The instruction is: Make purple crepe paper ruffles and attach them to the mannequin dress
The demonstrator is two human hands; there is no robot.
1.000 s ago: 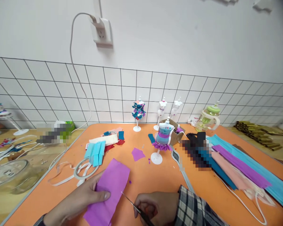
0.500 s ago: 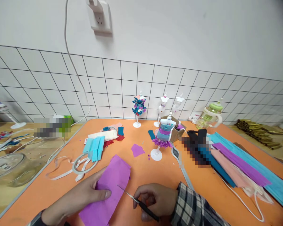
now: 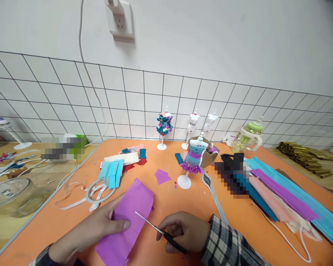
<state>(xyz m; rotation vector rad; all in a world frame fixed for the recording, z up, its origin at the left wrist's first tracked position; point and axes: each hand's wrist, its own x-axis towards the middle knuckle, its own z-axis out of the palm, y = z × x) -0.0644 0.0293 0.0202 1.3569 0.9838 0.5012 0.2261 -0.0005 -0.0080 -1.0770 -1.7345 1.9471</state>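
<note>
My left hand (image 3: 105, 223) grips a piece of purple fabric (image 3: 137, 197), thumb on top and the fingers hidden beneath it. The fabric slants over the orange mat. My right hand (image 3: 184, 231) is closed on a pair of scissors (image 3: 166, 234) with black handles. Their thin blades point up and left, with the tip over the fabric's right part; whether they touch it I cannot tell. Beyond my hands, a mini dress form (image 3: 198, 146) wears a blue and purple outfit with a fringed hem. A purple scrap (image 3: 162, 176) lies to its left.
A light blue pleated piece (image 3: 112, 173) and a roll of white tape (image 3: 100, 190) lie at left. Other dress forms (image 3: 164, 125) stand by the wall. On the right are long fabric strips (image 3: 285, 192) and a green-lidded jug (image 3: 248, 136). A glass bowl (image 3: 13, 195) sits far left.
The scissors have tilted slightly, their blade tip now a little higher and further left over the purple fabric. The view has shifted a little. Both hands keep their hold.
</note>
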